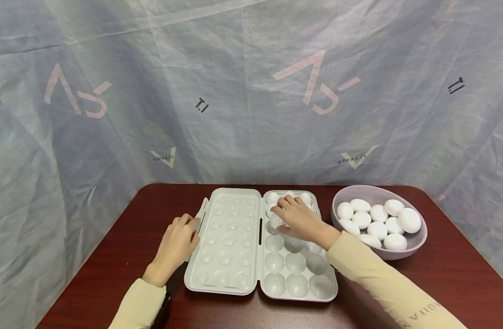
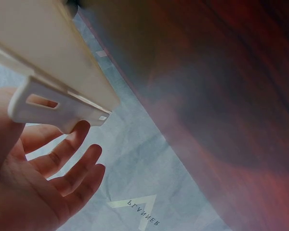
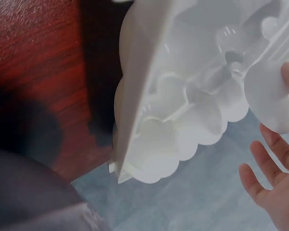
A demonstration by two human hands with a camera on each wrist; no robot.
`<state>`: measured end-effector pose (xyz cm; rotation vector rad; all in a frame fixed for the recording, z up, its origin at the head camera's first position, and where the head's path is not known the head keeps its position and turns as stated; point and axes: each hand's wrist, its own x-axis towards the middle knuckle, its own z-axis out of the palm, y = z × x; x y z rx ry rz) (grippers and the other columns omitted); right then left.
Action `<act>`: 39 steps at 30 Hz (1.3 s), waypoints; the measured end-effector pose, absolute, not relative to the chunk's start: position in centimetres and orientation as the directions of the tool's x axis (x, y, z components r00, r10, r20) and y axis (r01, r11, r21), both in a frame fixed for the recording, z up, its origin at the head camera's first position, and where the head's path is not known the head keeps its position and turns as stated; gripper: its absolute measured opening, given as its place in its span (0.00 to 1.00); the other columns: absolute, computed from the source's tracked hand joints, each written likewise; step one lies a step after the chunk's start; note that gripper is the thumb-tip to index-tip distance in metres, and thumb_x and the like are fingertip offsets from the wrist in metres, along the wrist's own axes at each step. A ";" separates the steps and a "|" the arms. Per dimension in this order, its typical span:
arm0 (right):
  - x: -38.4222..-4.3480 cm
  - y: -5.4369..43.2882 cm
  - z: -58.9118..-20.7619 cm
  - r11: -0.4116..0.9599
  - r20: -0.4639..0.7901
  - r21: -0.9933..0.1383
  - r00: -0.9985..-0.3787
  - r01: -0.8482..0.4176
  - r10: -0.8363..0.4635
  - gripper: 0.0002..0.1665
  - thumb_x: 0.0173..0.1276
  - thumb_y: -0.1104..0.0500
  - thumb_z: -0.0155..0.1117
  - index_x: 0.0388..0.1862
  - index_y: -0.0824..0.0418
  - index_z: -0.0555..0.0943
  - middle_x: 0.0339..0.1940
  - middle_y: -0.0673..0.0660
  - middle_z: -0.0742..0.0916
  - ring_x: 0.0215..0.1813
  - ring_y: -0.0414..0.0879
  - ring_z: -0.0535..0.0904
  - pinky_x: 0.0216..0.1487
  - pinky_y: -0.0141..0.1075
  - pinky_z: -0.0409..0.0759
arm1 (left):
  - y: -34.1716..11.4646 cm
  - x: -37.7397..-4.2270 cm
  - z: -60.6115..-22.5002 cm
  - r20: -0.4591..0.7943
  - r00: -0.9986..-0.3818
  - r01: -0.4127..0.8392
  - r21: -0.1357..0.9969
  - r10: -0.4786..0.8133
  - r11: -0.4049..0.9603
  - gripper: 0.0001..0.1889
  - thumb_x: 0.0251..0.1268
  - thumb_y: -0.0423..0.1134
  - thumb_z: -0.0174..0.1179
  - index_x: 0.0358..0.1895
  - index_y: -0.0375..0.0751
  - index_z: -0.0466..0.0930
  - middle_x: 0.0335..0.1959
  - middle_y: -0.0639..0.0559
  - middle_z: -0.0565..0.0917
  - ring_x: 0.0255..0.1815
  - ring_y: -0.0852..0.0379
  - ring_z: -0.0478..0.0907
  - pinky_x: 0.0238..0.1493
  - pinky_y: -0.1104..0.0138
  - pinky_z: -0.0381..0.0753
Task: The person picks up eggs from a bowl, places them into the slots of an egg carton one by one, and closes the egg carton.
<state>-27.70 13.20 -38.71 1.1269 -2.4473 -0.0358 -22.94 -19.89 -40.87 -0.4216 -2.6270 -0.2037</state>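
Note:
A white plastic egg box lies opened flat, its bumpy lid point(image 1: 225, 258) on the left and its cupped tray point(image 1: 295, 262) on the right. At the lid's outer edge my left hand point(image 1: 176, 244) pinches the slotted latch flap point(image 2: 55, 107) between thumb and fingers. My right hand point(image 1: 299, 218) reaches over the far half of the tray. It holds a white egg point(image 3: 269, 95), thumb on one side and fingers on the other. Eggs point(image 1: 306, 198) sit in the far cups, partly hidden by this hand. The near cups show bare hollows.
To the right of the tray, a pale lilac bowl point(image 1: 338, 201) holds several white eggs point(image 1: 377, 230); my right forearm passes just in front of it. Everything stands on a dark red wooden table point(image 1: 124, 265). A grey printed cloth point(image 1: 235, 137) hangs behind the table.

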 end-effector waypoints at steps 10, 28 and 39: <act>-27.9 12.4 -39.5 0.673 0.355 0.206 -0.586 -0.711 -0.728 0.26 0.47 0.46 0.72 0.42 0.56 0.77 0.36 0.52 0.76 0.42 0.50 0.70 0.42 0.43 0.68 | -19.9 -23.0 -41.0 0.465 -0.847 0.328 0.071 0.259 0.942 0.17 0.50 0.31 0.60 0.48 0.35 0.80 0.39 0.44 0.77 0.41 0.43 0.74 0.36 0.55 0.74; -28.6 11.6 -40.7 0.638 0.313 0.338 -0.557 -0.691 -0.769 0.28 0.43 0.42 0.71 0.37 0.56 0.75 0.35 0.52 0.77 0.42 0.50 0.71 0.41 0.41 0.67 | -19.9 -22.9 -41.1 0.465 -0.847 0.330 0.078 0.258 0.941 0.18 0.50 0.32 0.60 0.48 0.34 0.80 0.39 0.43 0.77 0.40 0.44 0.74 0.36 0.56 0.74; -28.6 11.5 -40.5 0.639 0.299 0.334 -0.565 -0.693 -0.769 0.29 0.42 0.40 0.70 0.37 0.56 0.75 0.34 0.52 0.77 0.42 0.50 0.71 0.42 0.42 0.68 | -19.9 -22.8 -41.0 0.462 -0.849 0.325 0.078 0.255 0.942 0.18 0.50 0.32 0.61 0.48 0.34 0.80 0.38 0.43 0.77 0.40 0.44 0.74 0.36 0.55 0.75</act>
